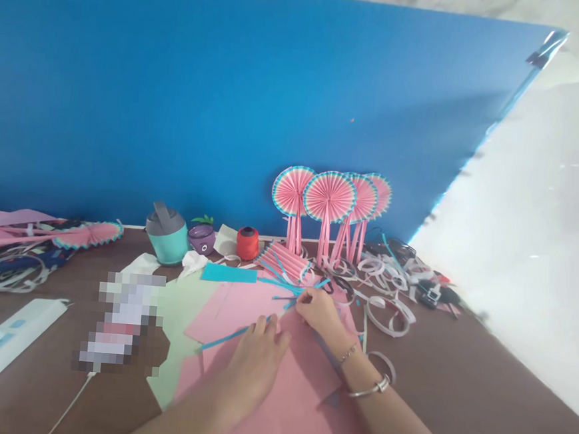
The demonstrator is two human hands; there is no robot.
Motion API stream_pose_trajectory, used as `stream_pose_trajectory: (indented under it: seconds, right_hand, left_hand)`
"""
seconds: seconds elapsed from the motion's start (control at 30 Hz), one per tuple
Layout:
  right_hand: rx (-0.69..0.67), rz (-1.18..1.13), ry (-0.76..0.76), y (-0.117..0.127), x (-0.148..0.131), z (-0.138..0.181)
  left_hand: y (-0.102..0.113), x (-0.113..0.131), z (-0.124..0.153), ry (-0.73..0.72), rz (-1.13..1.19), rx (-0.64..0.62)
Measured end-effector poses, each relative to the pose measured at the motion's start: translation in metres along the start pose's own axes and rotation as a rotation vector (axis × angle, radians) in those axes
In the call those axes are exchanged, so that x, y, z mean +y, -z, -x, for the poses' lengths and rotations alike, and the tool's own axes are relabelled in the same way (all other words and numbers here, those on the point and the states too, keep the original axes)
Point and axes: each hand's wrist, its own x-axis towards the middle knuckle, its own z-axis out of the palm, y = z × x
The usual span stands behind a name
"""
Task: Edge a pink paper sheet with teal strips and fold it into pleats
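Note:
A narrow blue paper strip [224, 339] lies slantwise along the edge of pink paper sheets [274, 410]. My left hand [257, 361] rests palm down on the pink paper, its fingertips pressing on the strip and its thumb apart. My right hand [319, 315] is closed in a pinch at the strip's far end; its fingertips partly hide what they hold. More thin blue strips [284, 285] lie loose just beyond it. To their left is a flat blue paper rectangle [229, 274]. A folded pink paper stack [284, 262] sits behind the strips.
Several round pink pleated fans [330, 197] stand against the blue partition [228, 105]. A red thread spool [248, 243], purple pot [201, 238] and teal cup [166, 234] stand at the back. White tape coils [389, 316] lie right; a power strip [13, 349] lies left.

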Motion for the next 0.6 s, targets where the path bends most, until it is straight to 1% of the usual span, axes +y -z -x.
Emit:
stream_pose_trajectory:
  seconds: [0.1,0.27,0.33,0.47,0.53,0.6]
  right_hand:
    - [0.006,-0.006,-0.024,0.002,0.005,-0.003]
    - [0.002,-0.035,-0.028,0.006,0.012,-0.007]
    - [0.022,-0.016,0.01,0.005,0.015,-0.009]
    - [0.1,0.086,0.155,0.002,0.02,-0.011]
    - [0.098,0.105,0.193,0.0,0.02,-0.011]
    - [0.064,0.073,0.234,0.0,0.018,-0.01]
  left_hand:
    - [0.0,0.0,0.0,-0.007,-0.009,-0.017]
    - [0.004,-0.001,-0.001,0.021,0.052,-0.008]
    - [0.009,-0.002,0.0,0.015,0.078,-0.002]
    - [0.023,-0.011,0.002,-0.02,0.151,-0.024]
    - [0.027,-0.019,0.003,-0.035,0.221,-0.05]
    - [0.028,-0.028,0.002,-0.059,0.308,-0.05]
